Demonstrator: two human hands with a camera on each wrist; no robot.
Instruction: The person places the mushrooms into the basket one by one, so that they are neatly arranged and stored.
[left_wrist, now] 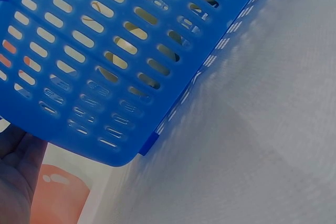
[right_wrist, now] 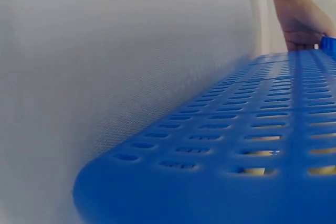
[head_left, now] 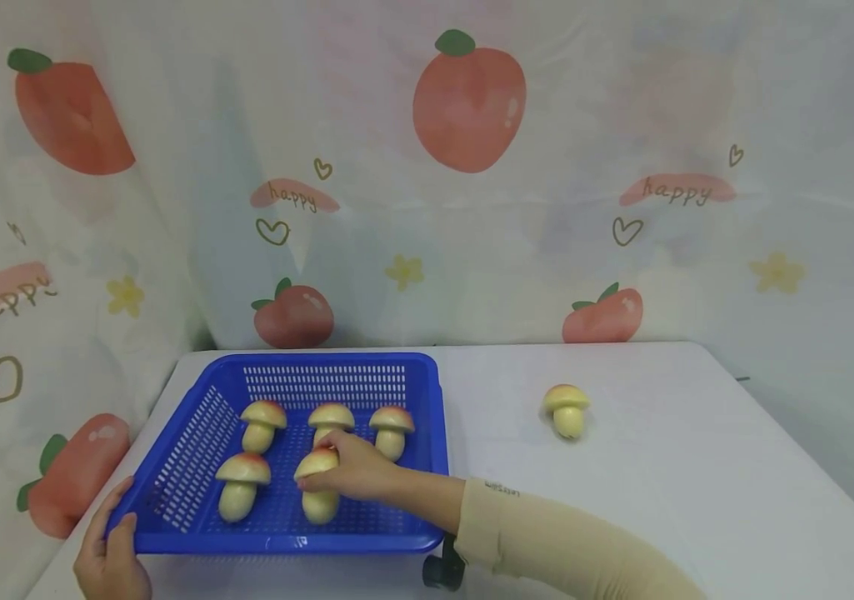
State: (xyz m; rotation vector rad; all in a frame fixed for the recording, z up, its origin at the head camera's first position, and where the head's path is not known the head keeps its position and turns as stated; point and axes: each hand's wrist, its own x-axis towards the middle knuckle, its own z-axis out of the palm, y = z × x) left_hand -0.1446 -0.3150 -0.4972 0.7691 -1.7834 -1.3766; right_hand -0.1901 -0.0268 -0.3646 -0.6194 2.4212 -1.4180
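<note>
A blue plastic basket (head_left: 284, 544) with slotted walls stands on the left part of the table. At its near left corner my left hand (head_left: 113, 557) grips the rim, thumb toward the front and fingers along the side. My right hand (head_left: 359, 468) reaches over the right wall and holds a toy mushroom (head_left: 319, 508) by its cap, low inside the basket. Other mushrooms lie around it: one at the front left (head_left: 239, 492), and a back row whose middle mushroom (head_left: 332, 414) is partly covered by my right hand. Both wrist views mostly show the basket's slotted outer wall (left_wrist: 63, 124).
One more mushroom (head_left: 567, 410) lies on the white tabletop (head_left: 621, 483), right of the basket. A fruit-printed cloth (head_left: 471, 250) hangs behind the table and along its left side. Below my right cuff a dark device (head_left: 443, 572) shows by the basket's near right corner.
</note>
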